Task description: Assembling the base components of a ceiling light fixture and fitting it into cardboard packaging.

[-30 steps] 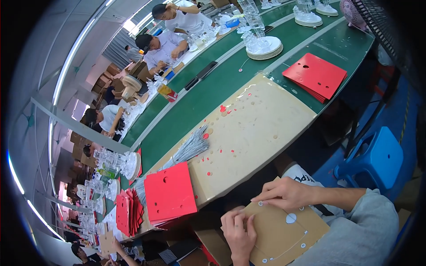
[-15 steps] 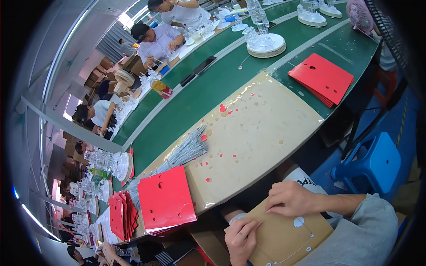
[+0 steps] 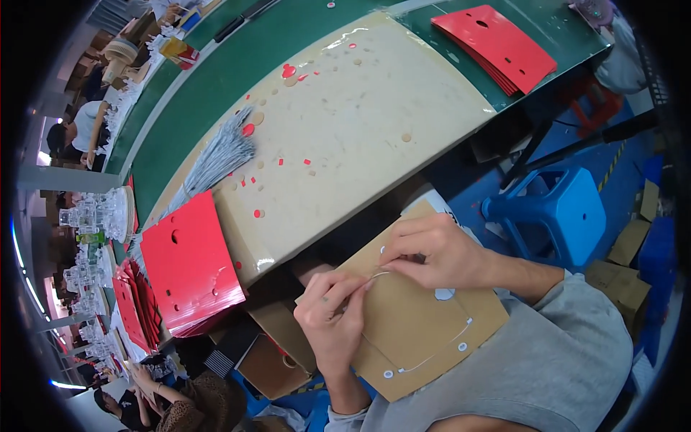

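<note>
The brown card [image 3: 421, 327] lies on the person's lap, below the table edge [image 3: 288, 252]. The left hand [image 3: 332, 313] pinches a thin silver cord [image 3: 379, 273] between thumb and forefinger; the right hand [image 3: 439, 252] presses its fingertips, close together, on the card near a small hole. The cord could slip out of the pinch or fray at the hole, and the card might buckle under pressure. The cord's end is too fine to make out, and the sleeve [image 3: 547, 360] hides the card's lower corner.
</note>
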Action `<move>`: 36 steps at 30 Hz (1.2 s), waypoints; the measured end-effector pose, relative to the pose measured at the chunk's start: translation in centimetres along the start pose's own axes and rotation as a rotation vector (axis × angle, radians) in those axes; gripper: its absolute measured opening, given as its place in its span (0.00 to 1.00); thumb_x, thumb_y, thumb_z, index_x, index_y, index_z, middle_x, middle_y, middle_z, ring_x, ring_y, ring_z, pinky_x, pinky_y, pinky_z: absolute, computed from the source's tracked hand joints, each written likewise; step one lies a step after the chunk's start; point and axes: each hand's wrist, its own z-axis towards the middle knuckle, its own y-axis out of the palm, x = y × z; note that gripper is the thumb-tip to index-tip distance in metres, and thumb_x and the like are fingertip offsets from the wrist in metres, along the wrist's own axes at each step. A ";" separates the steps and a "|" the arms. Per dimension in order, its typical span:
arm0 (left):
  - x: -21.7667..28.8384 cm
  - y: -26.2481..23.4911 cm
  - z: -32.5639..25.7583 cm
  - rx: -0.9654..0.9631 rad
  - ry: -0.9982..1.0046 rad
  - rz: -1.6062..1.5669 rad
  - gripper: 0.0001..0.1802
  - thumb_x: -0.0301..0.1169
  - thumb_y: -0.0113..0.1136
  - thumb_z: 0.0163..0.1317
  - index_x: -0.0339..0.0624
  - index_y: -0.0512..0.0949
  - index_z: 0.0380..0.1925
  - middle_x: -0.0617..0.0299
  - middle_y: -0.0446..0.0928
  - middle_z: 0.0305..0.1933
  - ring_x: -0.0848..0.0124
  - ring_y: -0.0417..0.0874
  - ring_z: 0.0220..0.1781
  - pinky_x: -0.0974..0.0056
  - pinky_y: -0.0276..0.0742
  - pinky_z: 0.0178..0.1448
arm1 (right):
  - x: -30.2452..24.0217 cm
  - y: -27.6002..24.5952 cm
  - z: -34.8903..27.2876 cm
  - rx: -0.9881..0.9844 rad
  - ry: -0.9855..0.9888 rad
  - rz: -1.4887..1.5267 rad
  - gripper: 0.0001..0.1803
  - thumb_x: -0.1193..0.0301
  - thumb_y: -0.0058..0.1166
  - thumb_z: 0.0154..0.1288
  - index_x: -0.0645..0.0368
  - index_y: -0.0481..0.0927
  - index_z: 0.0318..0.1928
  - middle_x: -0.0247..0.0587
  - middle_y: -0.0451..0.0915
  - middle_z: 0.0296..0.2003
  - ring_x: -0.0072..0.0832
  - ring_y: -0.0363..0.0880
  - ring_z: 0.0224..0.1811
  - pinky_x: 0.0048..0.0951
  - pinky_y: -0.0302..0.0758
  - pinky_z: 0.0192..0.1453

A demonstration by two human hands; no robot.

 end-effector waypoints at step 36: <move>3.2 0.3 0.7 -0.289 0.494 0.486 0.11 0.17 0.69 0.45 0.39 0.81 0.31 0.62 0.75 0.29 0.65 0.79 0.29 0.61 0.75 0.28 | -0.4 -1.3 -2.3 -0.044 -0.081 0.035 0.08 0.78 0.70 0.55 0.62 0.88 0.37 0.40 0.86 0.36 0.37 0.86 0.38 0.31 0.83 0.43</move>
